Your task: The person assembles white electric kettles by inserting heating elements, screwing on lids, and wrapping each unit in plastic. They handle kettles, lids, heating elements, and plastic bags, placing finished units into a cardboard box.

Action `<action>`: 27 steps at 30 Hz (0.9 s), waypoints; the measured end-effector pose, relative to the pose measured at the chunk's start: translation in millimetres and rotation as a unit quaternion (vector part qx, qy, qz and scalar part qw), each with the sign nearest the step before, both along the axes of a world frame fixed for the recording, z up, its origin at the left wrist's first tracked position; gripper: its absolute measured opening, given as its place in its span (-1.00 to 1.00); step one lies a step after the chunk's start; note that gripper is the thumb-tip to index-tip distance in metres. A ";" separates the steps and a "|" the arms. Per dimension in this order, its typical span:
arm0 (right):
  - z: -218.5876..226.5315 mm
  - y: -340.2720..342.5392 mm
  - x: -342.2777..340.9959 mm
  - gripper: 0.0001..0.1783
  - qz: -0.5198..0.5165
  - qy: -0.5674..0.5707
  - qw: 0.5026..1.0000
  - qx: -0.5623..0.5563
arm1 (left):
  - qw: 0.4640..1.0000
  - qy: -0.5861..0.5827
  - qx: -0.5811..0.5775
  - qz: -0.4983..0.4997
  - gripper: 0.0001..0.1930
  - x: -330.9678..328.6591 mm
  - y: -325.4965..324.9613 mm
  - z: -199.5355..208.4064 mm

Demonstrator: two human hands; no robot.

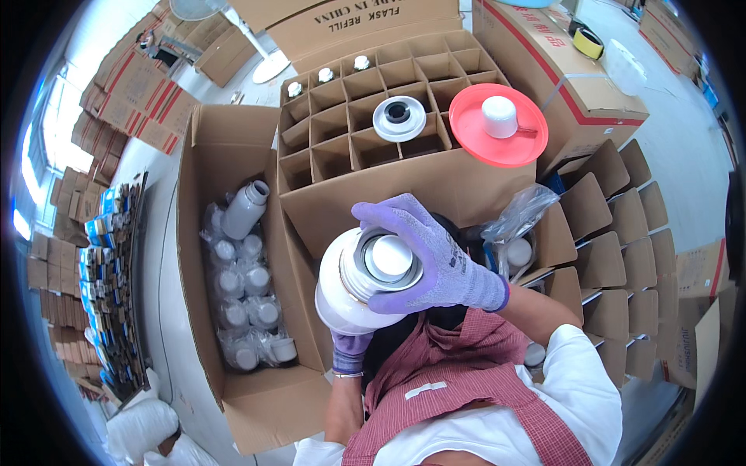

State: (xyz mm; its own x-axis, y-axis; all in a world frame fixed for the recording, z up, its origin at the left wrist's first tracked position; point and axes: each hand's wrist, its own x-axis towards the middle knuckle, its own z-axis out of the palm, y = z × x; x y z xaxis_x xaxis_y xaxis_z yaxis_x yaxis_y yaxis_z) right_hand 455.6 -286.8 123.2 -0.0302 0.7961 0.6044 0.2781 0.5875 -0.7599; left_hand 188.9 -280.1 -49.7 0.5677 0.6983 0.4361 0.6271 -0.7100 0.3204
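In front of my apron is a white vacuum flask [332,289], tilted so its mouth faces up. My left hand [351,348], in a purple glove, supports it from below; most of its fingers are hidden behind the flask. The gloved right hand [439,262] curls around a grey collar [362,250] at the neck, thumb and fingers on opposite sides. Inside the collar sits a round white stopper [390,258]. Beyond my hands, a white ring-shaped part with a black centre [399,119] rests on the divided carton [412,182], beside a red plate [468,146] bearing a white cup [498,116].
Left of me, an open carton [206,159] holds several plastic-wrapped white bottles and an unwrapped bottle [245,208]. At the right stand cardboard dividers [602,256] and crumpled clear plastic [522,211]. A closed carton with yellow tape [588,43] stands at far right.
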 end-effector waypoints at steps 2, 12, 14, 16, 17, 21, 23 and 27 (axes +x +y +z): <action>2.0 1.7 -0.4 -0.10 -0.024 0.013 1.000 0.006 | 1.000 -0.018 0.014 0.015 -0.34 6.0 3.3 -2.9; -12.3 4.6 6.6 -0.14 -0.007 0.047 0.997 0.056 | 0.998 -0.041 -0.044 -0.010 -0.53 17.8 50.0 -1.3; -16.3 4.1 9.1 -0.13 0.007 0.042 0.997 0.068 | 0.996 -0.045 -0.075 -0.022 -0.56 17.2 55.9 -2.4; -19.2 8.5 14.7 -0.11 0.023 0.041 0.996 0.069 | 0.988 -0.061 -0.133 -0.040 -0.58 19.7 67.9 -2.9; -21.1 10.3 12.0 -0.10 0.041 0.044 0.996 0.071 | 0.980 -0.071 -0.182 -0.045 -0.59 11.9 73.3 1.1; -66.9 -8.1 12.7 -0.21 0.033 0.105 0.991 0.071 | 0.886 -0.067 -0.443 -0.121 -0.60 -4.7 145.2 43.5; -84.6 -25.7 25.4 -0.44 0.142 0.052 0.988 0.043 | 0.878 0.024 -0.454 -0.154 -0.60 -8.6 170.4 90.2; -89.5 35.4 68.2 -0.59 0.082 -0.161 0.983 0.032 | 0.831 0.394 -0.331 -0.209 -0.51 96.8 125.2 137.8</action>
State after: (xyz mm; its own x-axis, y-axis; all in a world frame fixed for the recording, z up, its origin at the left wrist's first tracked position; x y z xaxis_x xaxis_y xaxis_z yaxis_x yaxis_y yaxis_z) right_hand 523.8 -251.3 33.7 -0.3539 0.7250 0.5909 0.3956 0.6885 -0.6078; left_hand 285.8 -154.9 88.1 0.7480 0.3071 -0.5884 0.5705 -0.7505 0.3336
